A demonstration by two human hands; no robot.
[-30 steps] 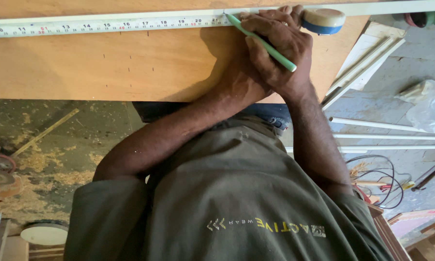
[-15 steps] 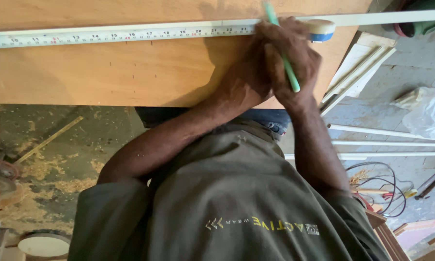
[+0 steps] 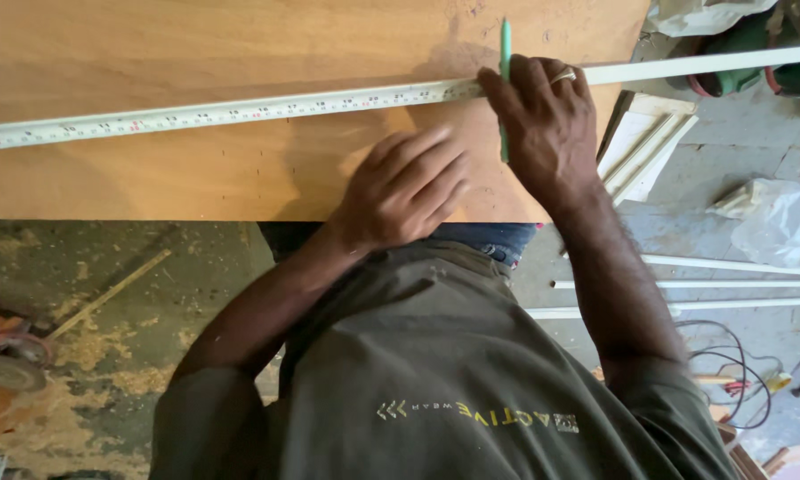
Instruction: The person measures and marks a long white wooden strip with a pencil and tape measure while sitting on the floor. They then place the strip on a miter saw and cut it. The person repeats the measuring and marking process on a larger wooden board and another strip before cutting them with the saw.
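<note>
A brown wooden board [image 3: 195, 80] lies in front of me. A long white measuring rule [image 3: 240, 111] crosses it from left to right. My right hand [image 3: 546, 124] presses on the rule near the board's right end and grips a green pencil [image 3: 506, 44], which stands across the rule with its upper end pointing away from me. My left hand [image 3: 404, 187] rests flat on the board just below the rule, fingers spread, holding nothing. It lies left of my right hand and apart from it.
White moulding strips [image 3: 649, 147] lean off the board's right edge, and more thin white strips [image 3: 738, 265] lie on the floor at right. A clear plastic bag [image 3: 773, 222] and cables [image 3: 729, 373] are at right. Sawdust [image 3: 88, 347] covers the floor at left.
My left hand has come away from my right hand and now lies flat on the board. The pencil has swung from slanted to nearly straight across the rule. The view has shifted toward the board.
</note>
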